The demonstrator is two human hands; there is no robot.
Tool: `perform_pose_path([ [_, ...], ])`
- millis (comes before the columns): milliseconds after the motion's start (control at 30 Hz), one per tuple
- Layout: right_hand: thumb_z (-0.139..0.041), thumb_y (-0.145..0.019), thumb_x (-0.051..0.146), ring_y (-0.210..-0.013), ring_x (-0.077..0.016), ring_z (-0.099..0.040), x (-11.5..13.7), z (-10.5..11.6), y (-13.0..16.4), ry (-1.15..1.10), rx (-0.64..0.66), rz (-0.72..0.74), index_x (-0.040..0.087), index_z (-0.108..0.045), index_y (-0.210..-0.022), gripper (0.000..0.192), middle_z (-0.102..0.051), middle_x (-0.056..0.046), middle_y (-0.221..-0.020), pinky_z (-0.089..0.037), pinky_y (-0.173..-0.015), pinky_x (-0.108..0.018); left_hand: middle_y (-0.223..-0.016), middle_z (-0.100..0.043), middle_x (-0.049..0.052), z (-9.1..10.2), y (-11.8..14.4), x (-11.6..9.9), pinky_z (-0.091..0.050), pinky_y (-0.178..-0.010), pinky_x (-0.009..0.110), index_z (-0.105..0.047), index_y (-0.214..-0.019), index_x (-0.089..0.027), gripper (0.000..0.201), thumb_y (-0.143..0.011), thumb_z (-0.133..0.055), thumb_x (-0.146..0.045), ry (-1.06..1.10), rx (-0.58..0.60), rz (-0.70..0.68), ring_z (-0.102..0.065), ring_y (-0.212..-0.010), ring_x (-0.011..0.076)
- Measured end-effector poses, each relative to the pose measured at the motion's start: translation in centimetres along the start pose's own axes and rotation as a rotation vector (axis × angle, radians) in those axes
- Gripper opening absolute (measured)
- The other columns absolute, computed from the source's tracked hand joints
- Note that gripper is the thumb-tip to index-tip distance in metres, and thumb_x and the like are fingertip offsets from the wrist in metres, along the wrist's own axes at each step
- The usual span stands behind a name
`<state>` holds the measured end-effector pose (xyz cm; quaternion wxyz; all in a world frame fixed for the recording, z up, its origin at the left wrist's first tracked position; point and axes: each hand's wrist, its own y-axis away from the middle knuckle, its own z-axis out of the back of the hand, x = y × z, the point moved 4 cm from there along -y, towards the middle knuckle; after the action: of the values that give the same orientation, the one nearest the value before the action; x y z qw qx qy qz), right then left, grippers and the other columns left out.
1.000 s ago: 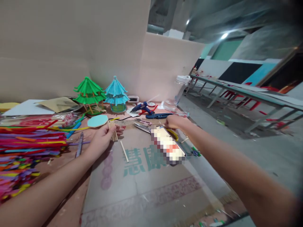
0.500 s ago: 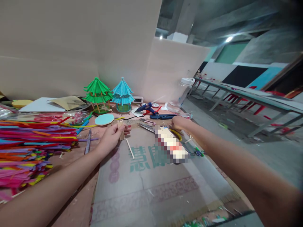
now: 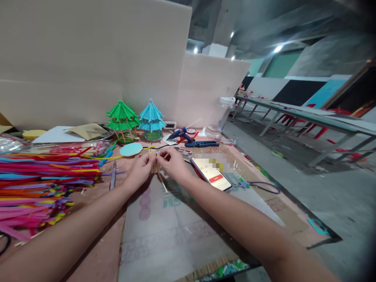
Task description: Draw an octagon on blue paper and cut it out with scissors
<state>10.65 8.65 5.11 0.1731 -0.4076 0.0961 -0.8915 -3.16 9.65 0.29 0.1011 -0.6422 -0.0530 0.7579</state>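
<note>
My left hand (image 3: 141, 169) is closed around a small row of short wooden sticks (image 3: 154, 165), held upright side by side above the board. My right hand (image 3: 174, 162) meets it from the right, thumb and fingers pinched at the right edge of the same sticks; its fingertips partly cover what they grip. Just below the hands a loose wooden stick (image 3: 163, 185) lies on the printed sheet. To the right of my right hand rests a lit phone (image 3: 212, 175).
Behind the hands stand a green model pavilion (image 3: 122, 122), a blue one (image 3: 151, 121), a glue gun (image 3: 179, 134) and a navy-handled tool (image 3: 202, 144). Colourful pipe cleaners (image 3: 44, 184) fill the left side. A clear bottle (image 3: 220, 115) stands at the back right; a light-blue disc (image 3: 131, 149) lies beyond my left hand.
My right hand has come back from the far right, beyond the phone, to the sticks in my left hand. The left hand keeps its hold. The camera view has shifted slightly.
</note>
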Motion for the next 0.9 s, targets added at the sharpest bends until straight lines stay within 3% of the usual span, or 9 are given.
perform_pose_path([
  [133,-0.062,-0.098,0.033,-0.098,-0.0209,-0.067,-1.7,-0.7,-0.6,-0.019,-0.024,-0.047,0.015,-0.063,-0.12,0.028,-0.066,-0.008,-0.117,-0.059,-0.083,-0.041,-0.121,-0.064,0.008,-0.3,-0.3,0.3,-0.056,-0.088,0.045,-0.062,-0.121,-0.017,0.034,-0.096,-0.063,-0.039,-0.06,0.094,-0.024,-0.065,-0.103,0.0241],
  [333,-0.055,-0.1,0.026,-0.086,-0.0159,-0.067,-1.3,-0.8,0.1,0.019,0.038,-0.04,0.014,-0.062,-0.109,0.016,-0.069,-0.006,-0.104,-0.056,-0.08,-0.033,-0.121,-0.064,0.008,-0.3,-0.5,0.7,-0.056,-0.088,0.045,-0.062,-0.12,-0.016,0.034,-0.095,-0.064,-0.039,-0.056,0.168,-0.016,-0.065,-0.104,0.0252],
  [467,-0.058,-0.095,0.028,-0.095,-0.0188,-0.065,0.1,0.3,2.3,0.16,0.106,0.031,0.017,-0.055,-0.116,0.024,-0.067,-0.009,-0.114,-0.052,-0.083,-0.032,-0.121,-0.064,0.008,0.1,-0.8,1.2,-0.056,-0.087,0.045,-0.062,-0.12,-0.017,0.033,-0.096,-0.064,-0.039,-0.006,0.138,-0.002,-0.065,-0.103,0.024],
  [567,-0.073,-0.083,0.032,-0.096,-0.0283,-0.067,0.6,0.9,3.9,0.334,0.263,0.077,0.015,-0.063,-0.103,0.028,-0.072,-0.014,-0.103,-0.05,-0.083,-0.037,-0.12,-0.064,0.008,0.0,-0.9,1.6,-0.057,-0.085,0.043,-0.061,-0.121,-0.017,0.033,-0.096,-0.063,-0.039,0.066,0.113,0.031,-0.065,-0.101,0.0227],
  [667,-0.064,-0.086,0.024,-0.084,-0.0316,-0.071,0.2,0.7,4.5,0.491,0.38,0.062,0.013,-0.069,-0.086,0.012,-0.074,-0.018,-0.087,-0.05,-0.075,-0.037,-0.121,-0.064,0.009,-0.1,-0.8,2.0,-0.057,-0.085,0.043,-0.06,-0.123,-0.017,0.034,-0.097,-0.062,-0.039,0.141,0.079,0.076,-0.066,-0.1,0.0224],
  [733,-0.057,-0.089,0.019,-0.08,-0.0307,-0.072,0.0,0.5,4.3,0.563,0.41,0.047,0.013,-0.07,-0.082,0.016,-0.075,-0.018,-0.082,-0.05,-0.071,-0.035,-0.121,-0.063,0.009,-0.2,-0.8,2.1,-0.057,-0.085,0.043,-0.06,-0.123,-0.017,0.035,-0.096,-0.062,-0.039,0.179,0.056,0.104,-0.066,-0.101,0.0226],
  [833,-0.054,-0.094,0.024,-0.083,-0.03,-0.072,0.2,1.5,4.2,0.624,0.396,0.043,0.014,-0.071,-0.093,0.019,-0.076,-0.017,-0.087,-0.051,-0.073,-0.034,-0.121,-0.063,0.009,-0.1,-0.7,2.0,-0.057,-0.085,0.043,-0.06,-0.124,-0.017,0.035,-0.096,-0.062,-0.038,0.213,0.04,0.143,-0.066,-0.1,0.0226],
  [900,-0.055,-0.097,0.034,-0.093,-0.0316,-0.071,0.3,3.8,4.7,0.65,0.35,0.045,0.015,-0.066,-0.11,0.026,-0.075,-0.017,-0.099,-0.052,-0.079,-0.037,-0.12,-0.064,0.009,-0.1,-0.5,1.9,-0.057,-0.085,0.043,-0.06,-0.123,-0.017,0.034,-0.096,-0.063,-0.038,0.216,0.043,0.165,-0.066,-0.1,0.0223],
])
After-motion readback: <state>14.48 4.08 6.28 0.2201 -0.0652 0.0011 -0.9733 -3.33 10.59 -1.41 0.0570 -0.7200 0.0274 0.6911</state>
